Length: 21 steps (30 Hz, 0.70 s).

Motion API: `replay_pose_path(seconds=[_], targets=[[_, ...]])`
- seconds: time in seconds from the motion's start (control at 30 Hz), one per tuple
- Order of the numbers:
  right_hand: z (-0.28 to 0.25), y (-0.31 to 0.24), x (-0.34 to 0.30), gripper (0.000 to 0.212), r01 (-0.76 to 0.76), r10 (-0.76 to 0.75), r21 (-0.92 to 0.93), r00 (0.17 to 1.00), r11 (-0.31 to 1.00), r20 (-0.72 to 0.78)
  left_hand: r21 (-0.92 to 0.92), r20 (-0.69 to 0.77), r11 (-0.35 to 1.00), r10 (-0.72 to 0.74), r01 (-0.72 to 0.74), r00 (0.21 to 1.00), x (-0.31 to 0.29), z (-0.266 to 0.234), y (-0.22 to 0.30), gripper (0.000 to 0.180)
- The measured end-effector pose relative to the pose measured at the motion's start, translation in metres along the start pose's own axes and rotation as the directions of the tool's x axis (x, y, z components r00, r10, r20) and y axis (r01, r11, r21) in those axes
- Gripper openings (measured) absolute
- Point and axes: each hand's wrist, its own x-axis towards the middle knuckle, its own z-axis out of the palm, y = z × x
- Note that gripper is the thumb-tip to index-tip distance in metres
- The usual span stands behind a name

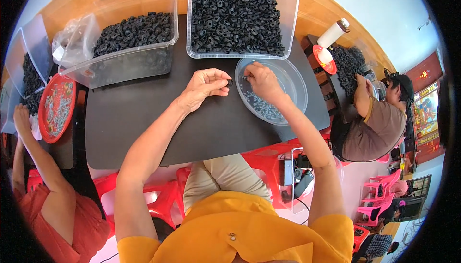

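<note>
Between the thumb and fingers of my left hand (206, 86) is a small black plastic part (229, 83), held above the dark table. My right hand (261, 78) is over the round clear tub (298, 88), its fingers pinched together near the far left of the rim. Whatever those fingers hold, if anything, is too small to make out. Many small shiny pins (266, 108) lie on the bottom of the tub. Just beyond stands a clear bin (191, 32) heaped with loose black plastic parts (235, 13).
Another clear bin (115, 73) with black parts stands at the table's far left. Beyond the left edge, a red tray (67, 119) of small pieces lies by a co-worker's arm (43, 155). At right, another person (377, 124) works beside a black heap (348, 66) and white bottle (333, 34).
</note>
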Motion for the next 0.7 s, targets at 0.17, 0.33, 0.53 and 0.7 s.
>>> replay_pose_path(seconds=[0.17,0.33,0.53,0.7], targets=[[0.006,0.014,-0.005,0.014,0.002,0.002,0.047,0.996,0.999,-0.086,-0.007,0.004,1.000,0.004,-0.004,1.000,0.002,0.000,-0.001,0.017],[-0.006,0.017,-0.010,0.019,-0.080,0.091,0.177,0.994,0.981,-0.054,0.002,-0.015,1.000,0.005,-0.005,1.000,0.001,0.001,0.000,0.015],[-0.027,0.002,-0.015,0.022,-0.259,0.320,0.457,0.945,0.851,-0.061,0.003,-0.005,1.000,-0.001,0.001,1.000,0.000,0.002,0.001,0.015],[-0.013,0.025,-0.022,0.017,-0.104,0.109,0.080,0.992,0.991,-0.062,0.037,-0.020,0.999,-0.021,0.021,1.000,-0.001,0.003,0.000,0.015]])
